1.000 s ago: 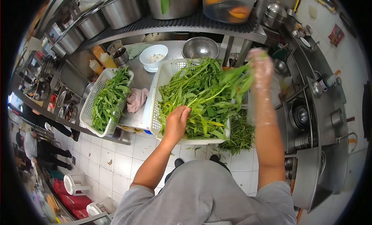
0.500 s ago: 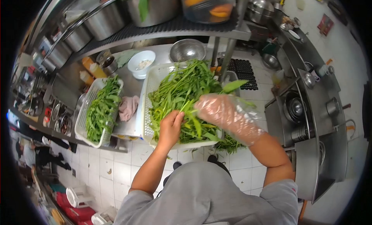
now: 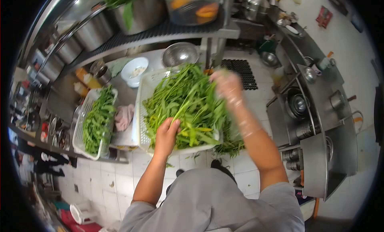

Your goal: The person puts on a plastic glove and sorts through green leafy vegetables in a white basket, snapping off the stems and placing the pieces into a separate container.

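Observation:
A white perforated basket heaped with leafy green stalks stands in front of me on the counter. My left hand, bare, is closed round the lower end of a green stem over the basket's near part. At the basket's far right, my right hand wears a clear plastic glove and is smeared by motion; its fingers are blurred beside the upper leaves. To the left, a smaller white basket holds more greens, with a pink cloth between the two baskets.
Behind the baskets are a white bowl and a metal colander. A shelf with pots crosses above. Squeeze bottles stand at the left. Metal racks line the right, and loose greens hang beyond the basket's right corner.
My right hand has moved up and away from my left hand, to the basket's far right. My left hand still grips at the near part. The whole view has shifted slightly.

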Tool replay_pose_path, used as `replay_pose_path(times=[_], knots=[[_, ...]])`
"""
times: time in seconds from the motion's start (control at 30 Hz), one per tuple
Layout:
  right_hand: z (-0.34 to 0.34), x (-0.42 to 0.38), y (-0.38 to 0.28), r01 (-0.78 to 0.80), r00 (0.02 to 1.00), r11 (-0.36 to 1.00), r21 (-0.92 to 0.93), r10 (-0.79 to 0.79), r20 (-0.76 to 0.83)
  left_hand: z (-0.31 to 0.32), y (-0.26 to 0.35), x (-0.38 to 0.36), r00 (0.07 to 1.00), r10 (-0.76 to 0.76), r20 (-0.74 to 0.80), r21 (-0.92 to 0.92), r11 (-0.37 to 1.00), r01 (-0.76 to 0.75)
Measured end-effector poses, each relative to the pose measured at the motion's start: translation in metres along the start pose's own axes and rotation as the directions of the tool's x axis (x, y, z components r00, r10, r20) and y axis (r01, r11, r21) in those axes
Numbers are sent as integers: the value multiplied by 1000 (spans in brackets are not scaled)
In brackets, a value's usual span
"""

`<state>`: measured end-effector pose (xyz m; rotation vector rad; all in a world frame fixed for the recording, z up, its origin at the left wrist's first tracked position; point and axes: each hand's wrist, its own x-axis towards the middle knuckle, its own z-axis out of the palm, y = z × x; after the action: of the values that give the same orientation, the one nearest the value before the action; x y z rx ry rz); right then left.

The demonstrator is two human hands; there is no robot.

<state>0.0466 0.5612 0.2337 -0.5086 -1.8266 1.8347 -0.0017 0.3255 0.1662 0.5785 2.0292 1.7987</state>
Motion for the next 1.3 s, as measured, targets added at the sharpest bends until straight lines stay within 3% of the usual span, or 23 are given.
replay_pose_path(times=[0.03, 0.07, 0.1, 0.23, 0.3, 0.37, 0.4, 0.43, 0.5, 0.57, 0.6, 0.67, 0.77, 0.83, 0.9, 0.93, 0.97, 1.03, 1.1, 1.17, 1.2, 1.23, 1.3], knots=[[-11, 6, -5, 2, 994, 997, 82, 7, -113, -1, 1, -1, 994, -103, -21, -68, 993, 101], [-28, 18, -1, 52, 993, 990, 132, -38, -108, -3, -2, -1, 993, -112, -47, -59, 992, 109], [-37, 20, -4, 122, 988, 985, 124, -108, -112, -4, -8, 2, 981, -188, -37, -175, 968, 179], [-60, 27, -16, 377, 887, 913, -156, -404, -224, -10, -22, 5, 954, -295, 44, -436, 854, 284], [-60, 19, -23, 302, 931, 949, -88, -314, -187, -9, -25, 8, 953, -299, 48, -523, 805, 279], [-54, 4, -28, 216, 965, 976, -26, -218, -150, -5, -24, 8, 942, -336, -25, -436, 851, 292], [-40, -5, -30, 371, 920, 876, -308, -391, -4, -6, -23, 10, 940, -339, -24, -434, 851, 296], [-28, -13, -30, 514, 846, 672, -533, -500, 185, -7, -23, 11, 941, -339, 14, -471, 827, 305], [-11, -25, -22, 671, 733, 573, -470, -419, 535, -9, -24, 10, 938, -343, 57, -503, 801, 324], [5, -30, 8, 769, 639, 396, -502, -431, 637, -9, -23, 10, 949, -294, 109, -541, 783, 305], [12, -36, 8, 767, 641, 396, -505, -431, 635, -8, -22, 10, 949, -294, 112, -540, 784, 307], [25, -47, 8, 757, 651, 277, -592, -241, 720, -6, -20, 9, 940, -330, 82, -522, 790, 323], [35, -47, 40, 821, 572, 252, -513, -364, 736, -4, -16, 8, 943, -311, 120, -527, 785, 325], [34, -50, 40, 805, 590, 335, -491, -361, 722, -1, -3, 2, 946, -312, 84, -519, 797, 309], [35, -50, 41, 773, 633, 411, -483, -458, 624, -2, 0, -3, 954, -219, 207, -352, 893, 281], [32, -52, 39, 743, 667, 489, -458, -475, 574, 0, -11, -1, 968, -82, 235, -358, 919, 165], [29, -53, 43, 747, 661, 488, -451, -475, 581, 5, -9, -2, 971, -82, 226, -361, 918, 162], [19, -53, 53, 467, 875, 817, -338, -373, 309, 17, 0, -3, 971, 84, 223, -437, 899, 23], [-9, -43, 25, 15, 999, 999, -38, -17, -46, 18, 15, -7, 960, -12, 280, -351, 929, 114], [-45, -34, 1, 18, 922, 996, 88, 17, -388, 38, 20, -4, 929, 179, 324, -177, 976, -127], [-58, -40, -21, 158, 909, 987, 24, -136, -394, 49, 28, -1, 915, 201, 350, -163, 975, -152], [-81, -40, -26, 168, 877, 985, 50, -127, -463, 63, 34, 2, 900, 215, 379, -146, 974, -171], [-127, -41, -29, 252, 832, 963, -94, -265, -488, 105, 30, 19, 896, 238, 374, -249, 957, -150]])
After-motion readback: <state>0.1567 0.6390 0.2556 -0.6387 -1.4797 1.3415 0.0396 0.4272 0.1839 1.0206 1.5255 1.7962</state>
